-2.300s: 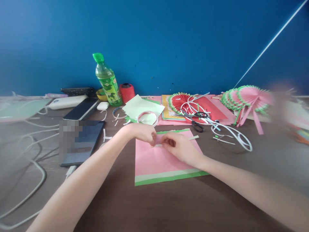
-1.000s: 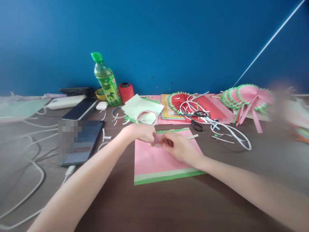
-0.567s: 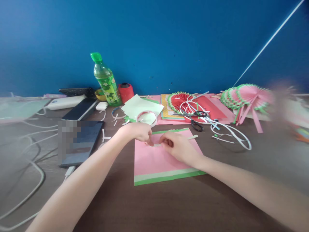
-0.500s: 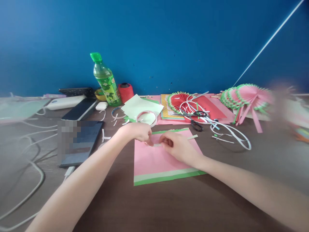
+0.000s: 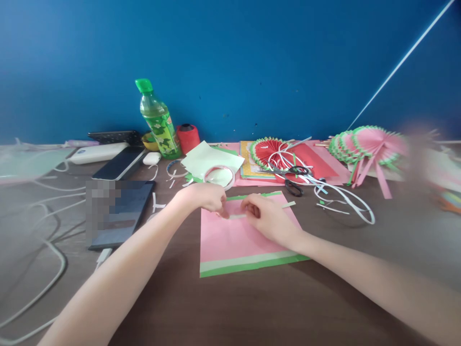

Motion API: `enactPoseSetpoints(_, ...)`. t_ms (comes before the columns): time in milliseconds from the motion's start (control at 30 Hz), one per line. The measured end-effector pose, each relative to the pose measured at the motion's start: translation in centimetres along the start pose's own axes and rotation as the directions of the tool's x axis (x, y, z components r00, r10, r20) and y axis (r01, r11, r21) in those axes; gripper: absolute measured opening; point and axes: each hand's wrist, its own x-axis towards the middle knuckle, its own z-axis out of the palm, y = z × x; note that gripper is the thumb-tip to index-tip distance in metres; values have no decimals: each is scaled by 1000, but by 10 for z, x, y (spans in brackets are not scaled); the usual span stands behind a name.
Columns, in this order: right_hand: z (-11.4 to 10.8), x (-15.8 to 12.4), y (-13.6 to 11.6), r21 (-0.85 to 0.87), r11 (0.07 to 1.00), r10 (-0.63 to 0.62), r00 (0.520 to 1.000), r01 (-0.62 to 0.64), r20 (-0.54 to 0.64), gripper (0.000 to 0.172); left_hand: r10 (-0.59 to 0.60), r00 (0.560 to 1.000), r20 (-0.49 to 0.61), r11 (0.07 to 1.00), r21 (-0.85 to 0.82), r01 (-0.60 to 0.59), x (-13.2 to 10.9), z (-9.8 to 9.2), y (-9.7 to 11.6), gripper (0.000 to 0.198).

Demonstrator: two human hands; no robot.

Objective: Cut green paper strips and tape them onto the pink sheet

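A pink paper sheet (image 5: 234, 238) with pale and dark green strips along its near edge lies flat on the brown table. My left hand (image 5: 205, 198) and my right hand (image 5: 268, 218) rest on its far part, fingers curled. Between their fingertips runs a thin white strip (image 5: 236, 216), which looks like tape backing, pinched at each end. A clear tape roll (image 5: 219, 175) sits just behind my left hand.
Black-handled scissors (image 5: 293, 180) and loose white strips (image 5: 342, 202) lie to the right. Red and pink folded paper fans (image 5: 370, 144) line the back. A green bottle (image 5: 157, 120), a red thread spool (image 5: 188, 137), phones, a tablet (image 5: 118, 211) and white cables (image 5: 43, 245) fill the left.
My hands have drawn slightly apart, so a short length of white strip now shows between the fingertips. The pink sheet has not moved.
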Motion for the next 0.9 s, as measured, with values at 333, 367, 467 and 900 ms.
enactPoseSetpoints(333, -2, 4, 3, 182, 983, -11, 999, 19, -46, 17, 147, 984, -100, 989, -2, -147, 2, 4, 4, 29)
enactPoseSetpoints(367, -2, 4, 3, 190, 982, -10, 999, 18, -43, 18, 160, 980, -115, 987, -7, -162, 3, 5, 6, 32)
enactPoseSetpoints(467, -4, 4, 3, 210, 978, 0, 1000, 6, -29, 16, 149, 981, -125, 988, -20, -152, 5, 9, 8, 36)
enactPoseSetpoints(900, -7, 5, 5, 196, 980, -14, 1000, 17, -18, 16, 125, 987, -103, 990, -47, -130, 6, 9, 8, 35)
